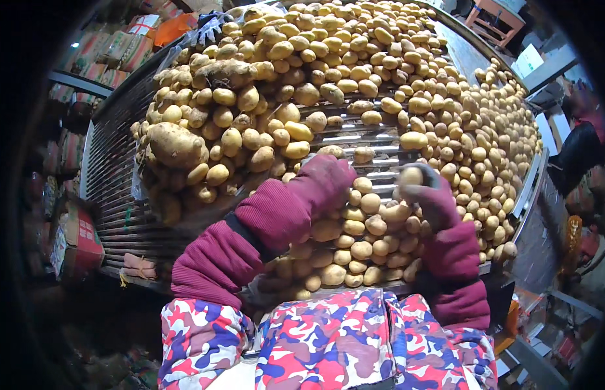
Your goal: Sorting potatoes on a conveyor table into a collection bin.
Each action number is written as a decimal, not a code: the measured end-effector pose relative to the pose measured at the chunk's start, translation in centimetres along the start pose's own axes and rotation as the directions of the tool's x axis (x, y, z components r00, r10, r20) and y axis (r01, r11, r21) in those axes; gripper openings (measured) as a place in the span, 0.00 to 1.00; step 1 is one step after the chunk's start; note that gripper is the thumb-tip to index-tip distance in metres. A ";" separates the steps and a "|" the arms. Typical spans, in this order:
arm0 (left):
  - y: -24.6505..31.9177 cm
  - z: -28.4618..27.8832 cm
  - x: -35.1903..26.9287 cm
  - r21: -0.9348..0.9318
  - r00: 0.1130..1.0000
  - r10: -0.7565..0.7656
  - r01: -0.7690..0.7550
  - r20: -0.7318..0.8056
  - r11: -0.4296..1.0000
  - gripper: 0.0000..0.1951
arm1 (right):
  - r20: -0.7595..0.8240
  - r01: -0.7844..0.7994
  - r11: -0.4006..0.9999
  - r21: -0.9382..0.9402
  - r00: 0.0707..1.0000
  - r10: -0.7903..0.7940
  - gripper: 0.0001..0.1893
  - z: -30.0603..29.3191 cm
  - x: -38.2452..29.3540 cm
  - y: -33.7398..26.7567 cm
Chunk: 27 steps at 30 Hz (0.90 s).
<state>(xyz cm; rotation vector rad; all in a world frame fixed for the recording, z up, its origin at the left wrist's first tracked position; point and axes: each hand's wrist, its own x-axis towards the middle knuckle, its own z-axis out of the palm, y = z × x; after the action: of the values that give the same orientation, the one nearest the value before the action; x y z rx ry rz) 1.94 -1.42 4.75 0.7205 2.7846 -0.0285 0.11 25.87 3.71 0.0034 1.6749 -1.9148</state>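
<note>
Potatoes of many sizes lie heaped on a slatted sorting table (117, 214). My right hand (424, 185), in a grey glove with a maroon sleeve, has its fingers around a small potato (411, 176) above the slats. Nearer the middle, my left hand (314, 161) reaches to the edge of the left heap, beside a potato (332, 151); its fingers are mostly hidden by the maroon cuff, so its grip is unclear. Between my forearms lies a group of smaller potatoes (361, 249). A very large potato (173, 145) rests at the left of the heap.
A cardboard box (80, 241) stands left of the table, near a folded pink cloth (138, 267) on its edge. Filled bags (117, 51) are stacked at the upper left. A patterned glove (207, 29) lies at the far edge. Part of a person (583, 141) shows at the right.
</note>
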 end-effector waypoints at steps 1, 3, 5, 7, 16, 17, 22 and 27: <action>-0.7 -0.5 -0.6 0.001 1.000 -0.005 0.005 0.016 1.000 0.19 | 0.037 -0.064 0.973 0.220 0.998 0.057 0.36 -0.5 -1.6 -0.5; -1.5 -2.2 -1.1 -0.233 0.998 -0.046 0.054 0.042 0.971 0.21 | 0.028 0.092 0.896 0.435 0.993 -0.116 0.38 0.4 -4.9 -0.5; -2.8 -1.0 -2.4 -0.707 0.968 -0.249 0.206 0.043 0.677 0.22 | 0.045 0.067 0.891 0.449 0.994 -0.097 0.43 1.2 -7.1 0.1; -0.7 0.3 -4.1 -1.000 0.963 -0.269 -0.006 -0.004 -0.007 0.19 | 0.126 -0.041 0.898 0.438 0.992 -0.016 0.50 2.5 -8.7 0.6; 8.2 1.9 -9.0 -0.980 0.914 -0.365 0.130 0.178 -0.151 0.19 | 0.332 -0.225 0.920 0.321 0.936 0.114 0.44 5.2 -8.9 2.7; 8.4 2.3 -8.9 -0.981 0.914 -0.367 0.125 0.173 -0.152 0.19 | 0.333 -0.223 0.922 0.316 0.936 0.113 0.44 5.3 -9.2 2.7; 11.0 2.9 -8.4 -0.993 0.866 -0.488 0.112 0.109 -0.022 0.19 | 0.119 -0.175 0.927 0.332 0.983 0.143 0.38 6.4 -10.5 1.7; 11.9 2.1 -8.0 -0.969 0.901 -0.360 0.200 0.241 -0.148 0.19 | 0.059 -0.076 0.951 0.301 0.996 0.061 0.39 6.0 -12.6 2.0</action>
<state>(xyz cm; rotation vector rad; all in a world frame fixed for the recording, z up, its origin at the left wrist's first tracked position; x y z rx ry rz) 14.92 5.00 5.33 -0.3902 1.9223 1.8773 13.58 25.71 7.81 0.1325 1.3175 -2.0820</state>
